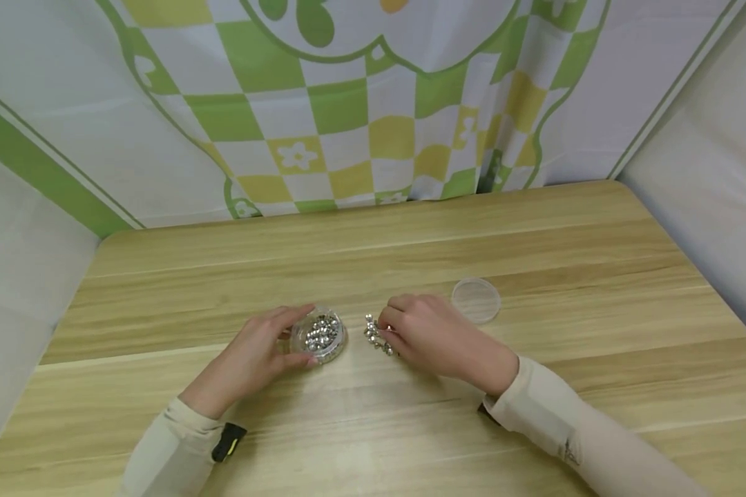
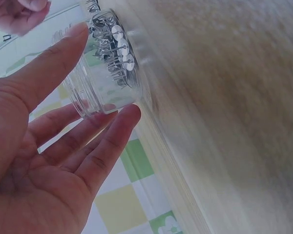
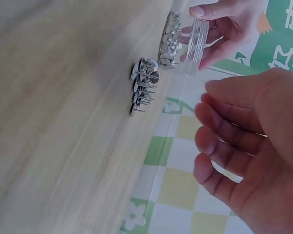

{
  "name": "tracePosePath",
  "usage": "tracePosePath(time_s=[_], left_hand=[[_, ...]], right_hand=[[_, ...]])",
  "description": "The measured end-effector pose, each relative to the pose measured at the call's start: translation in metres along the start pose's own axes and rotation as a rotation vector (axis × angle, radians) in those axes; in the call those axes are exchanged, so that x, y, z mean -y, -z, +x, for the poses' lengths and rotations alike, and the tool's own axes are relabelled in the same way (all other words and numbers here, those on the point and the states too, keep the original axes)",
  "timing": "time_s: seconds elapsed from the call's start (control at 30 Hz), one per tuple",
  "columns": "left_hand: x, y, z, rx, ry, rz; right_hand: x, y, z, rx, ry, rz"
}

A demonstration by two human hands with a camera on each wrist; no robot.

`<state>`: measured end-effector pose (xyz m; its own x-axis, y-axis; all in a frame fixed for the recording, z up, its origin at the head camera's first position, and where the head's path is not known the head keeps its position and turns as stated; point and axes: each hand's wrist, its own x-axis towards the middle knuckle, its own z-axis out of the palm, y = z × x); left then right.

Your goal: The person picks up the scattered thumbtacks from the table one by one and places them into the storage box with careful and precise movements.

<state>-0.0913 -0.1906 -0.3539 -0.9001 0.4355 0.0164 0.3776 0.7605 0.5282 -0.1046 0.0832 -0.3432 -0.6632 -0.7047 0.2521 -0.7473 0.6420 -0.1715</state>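
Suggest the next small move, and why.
Probably lower the right hand and pinch from the pile of loose tacks: in the right wrist view its fingers look bare and stand apart from the pile, while the left hand holds the jar, its lid off.

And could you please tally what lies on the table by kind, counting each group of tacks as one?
Clear jar: 1
Clear lid: 1
Tack groups: 2 (jarred tacks, loose pile)
Total: 4, individual tacks overlapping too much to count
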Motion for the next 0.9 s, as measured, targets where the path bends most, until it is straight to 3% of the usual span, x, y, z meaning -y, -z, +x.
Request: tracePosePath(time_s=[0.3, 0.43, 0.63, 0.9], left_hand=[[0.001, 0.000, -0.001, -0.008, 0.003, 0.006], [0.001, 0.000, -0.001, -0.008, -0.004, 0.005], [0.001, 0.000, -0.003, -0.004, -0.001, -0.004], [0.002, 0.000, -0.001, -0.020, -0.023, 0.009]], right_hand=[[-0.001, -0.008, -0.013, 0.158, -0.014, -0.015], [-0.002, -0.012, -0.015, 0.185, -0.034, -0.005], [-0.002, -0.015, -0.014, 0.184, -0.042, 0.001], [0.003, -0.005, 0.001, 0.099, -0.027, -0.042]])
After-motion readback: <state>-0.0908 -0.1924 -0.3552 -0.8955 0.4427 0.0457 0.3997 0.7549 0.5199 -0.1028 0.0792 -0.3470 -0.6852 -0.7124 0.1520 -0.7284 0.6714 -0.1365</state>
